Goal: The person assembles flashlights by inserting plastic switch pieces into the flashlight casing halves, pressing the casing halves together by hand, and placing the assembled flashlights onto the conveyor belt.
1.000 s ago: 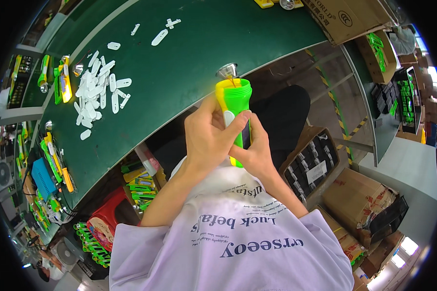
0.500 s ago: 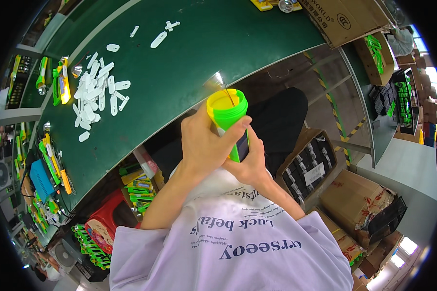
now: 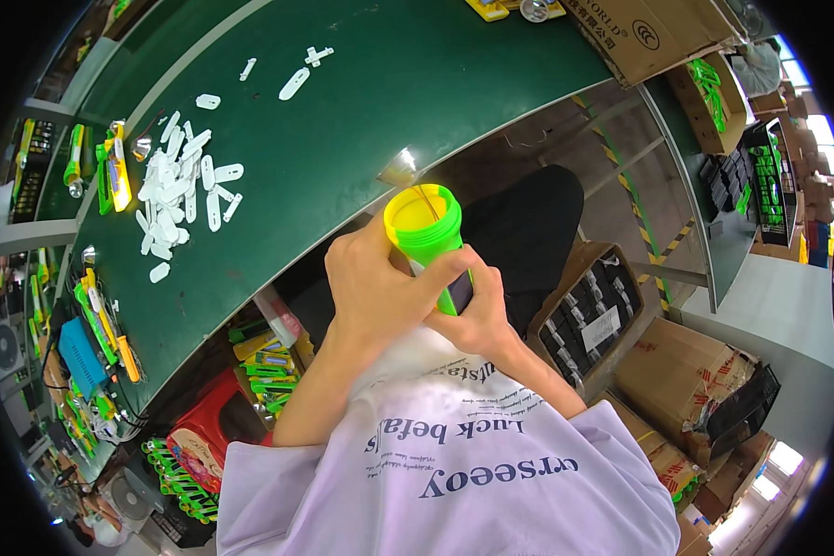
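Your left hand (image 3: 375, 287) is closed, fingers curled toward two o'clock, the thumb crossing over to the right hand (image 3: 473, 320). The right hand is also closed, just at four o'clock of the left, touching it. Both forearms are bare and come from six o'clock.

Glossy green plastic torch (image 3: 433, 233)

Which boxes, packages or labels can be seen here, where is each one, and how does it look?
Cardboard box: top right on the green table, brown, printed marks.
White label: on the open carton of dark parts, right of the hands, rectangular.
Brown cartons: floor, lower right, stacked.
Green packets: under the table, lower left.
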`<act>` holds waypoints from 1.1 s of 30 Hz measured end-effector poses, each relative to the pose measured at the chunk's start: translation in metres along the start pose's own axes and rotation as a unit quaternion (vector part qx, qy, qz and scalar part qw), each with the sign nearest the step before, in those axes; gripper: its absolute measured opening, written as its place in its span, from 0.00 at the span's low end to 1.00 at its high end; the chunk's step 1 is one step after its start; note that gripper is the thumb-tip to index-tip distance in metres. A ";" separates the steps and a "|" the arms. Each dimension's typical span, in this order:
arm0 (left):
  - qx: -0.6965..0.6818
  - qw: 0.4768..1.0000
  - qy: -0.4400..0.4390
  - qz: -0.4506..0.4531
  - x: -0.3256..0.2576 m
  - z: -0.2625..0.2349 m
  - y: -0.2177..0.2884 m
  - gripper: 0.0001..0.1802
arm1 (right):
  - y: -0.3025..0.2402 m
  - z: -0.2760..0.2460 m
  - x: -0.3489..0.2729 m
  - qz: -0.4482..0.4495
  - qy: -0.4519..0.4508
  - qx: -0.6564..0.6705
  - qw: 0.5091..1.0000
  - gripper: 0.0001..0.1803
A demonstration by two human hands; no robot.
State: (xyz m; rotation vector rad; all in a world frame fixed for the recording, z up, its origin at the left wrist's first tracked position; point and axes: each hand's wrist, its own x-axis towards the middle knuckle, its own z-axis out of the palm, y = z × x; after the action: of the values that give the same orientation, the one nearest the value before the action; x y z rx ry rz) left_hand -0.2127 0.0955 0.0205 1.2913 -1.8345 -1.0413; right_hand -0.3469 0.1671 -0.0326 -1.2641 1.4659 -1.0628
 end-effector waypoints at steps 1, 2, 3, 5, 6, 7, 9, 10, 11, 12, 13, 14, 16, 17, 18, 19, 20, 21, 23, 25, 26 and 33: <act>0.000 1.000 -0.001 0.000 0.001 0.000 0.000 0.20 | -0.003 0.002 0.000 -0.018 0.010 -0.003 1.000 0.22; -0.037 0.999 0.025 0.000 0.002 0.001 -0.001 0.19 | -0.004 0.003 0.001 -0.036 0.019 -0.008 0.999 0.22; -0.075 0.996 0.052 0.000 0.003 0.002 -0.002 0.18 | -0.004 0.004 0.000 -0.035 0.018 -0.008 0.999 0.22; -0.105 0.993 0.047 -0.027 0.005 0.004 -0.001 0.17 | -0.005 0.007 0.000 0.016 0.009 0.008 1.000 0.23; -0.135 0.989 0.042 -0.051 0.006 0.005 -0.001 0.16 | -0.006 0.007 -0.001 0.018 0.009 0.008 1.000 0.23; -0.135 0.989 0.041 -0.053 0.008 0.005 -0.002 0.16 | -0.008 0.007 0.000 0.033 -0.014 0.048 0.998 0.23; -0.194 0.977 0.021 -0.090 0.009 0.002 -0.004 0.21 | -0.013 0.008 0.001 0.068 -0.050 0.150 0.985 0.24; -0.194 0.977 0.021 -0.091 0.008 0.001 -0.006 0.21 | -0.012 0.007 -0.001 0.070 -0.051 0.151 0.985 0.24; -0.224 0.970 -0.004 -0.097 0.009 0.000 -0.011 0.20 | -0.009 0.005 -0.001 0.125 -0.080 0.237 0.960 0.24; -0.253 0.961 -0.029 -0.103 0.009 -0.001 -0.015 0.20 | -0.008 0.003 -0.002 0.178 -0.108 0.319 0.924 0.23; -0.254 0.961 -0.029 -0.103 0.008 -0.001 -0.019 0.20 | -0.010 0.001 -0.003 0.199 -0.116 0.353 0.907 0.21; -0.244 0.962 -0.054 -0.110 0.008 -0.003 -0.023 0.19 | -0.007 0.000 -0.005 0.198 -0.115 0.353 0.907 0.21; -0.233 0.962 -0.080 -0.116 0.006 0.002 -0.032 0.18 | 0.001 0.000 -0.007 0.199 -0.146 0.457 0.855 0.21; -0.264 0.957 -0.081 -0.092 0.004 0.006 -0.037 0.21 | 0.000 0.001 -0.008 0.198 -0.147 0.457 0.854 0.21; -0.294 0.950 -0.081 -0.069 0.002 0.008 -0.040 0.24 | -0.001 0.001 -0.008 0.197 -0.176 0.528 0.807 0.22; -0.293 0.950 -0.081 -0.068 -0.002 0.010 -0.039 0.24 | -0.001 0.002 -0.008 0.194 -0.204 0.593 0.754 0.23; -0.388 0.911 -0.105 -0.090 -0.006 0.014 -0.035 0.28 | 0.001 0.003 -0.009 0.192 -0.202 0.593 0.755 0.23; -0.478 0.862 -0.129 -0.111 -0.008 0.017 -0.033 0.32 | 0.007 0.005 -0.010 0.196 -0.226 0.627 0.719 0.23; -0.516 0.832 -0.170 -0.116 -0.009 0.018 -0.036 0.35 | 0.011 0.007 -0.012 0.199 -0.253 0.658 0.680 0.24; -0.558 0.788 -0.229 -0.125 -0.009 0.017 -0.049 0.38 | 0.011 0.006 -0.014 0.186 -0.262 0.573 0.754 0.25; -0.555 0.792 -0.223 -0.123 -0.010 0.015 -0.050 0.38 | 0.005 0.006 -0.013 0.185 -0.269 0.573 0.751 0.25; -0.518 0.798 -0.250 -0.181 -0.011 0.022 -0.043 0.29 | -0.003 0.011 -0.019 0.221 -0.196 0.606 0.738 0.17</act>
State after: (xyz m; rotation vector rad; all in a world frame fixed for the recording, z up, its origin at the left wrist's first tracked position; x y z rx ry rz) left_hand -0.2097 0.1025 -0.0282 0.6766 -0.9315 -2.3245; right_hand -0.3340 0.1853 -0.0307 -0.1211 0.4243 -1.0027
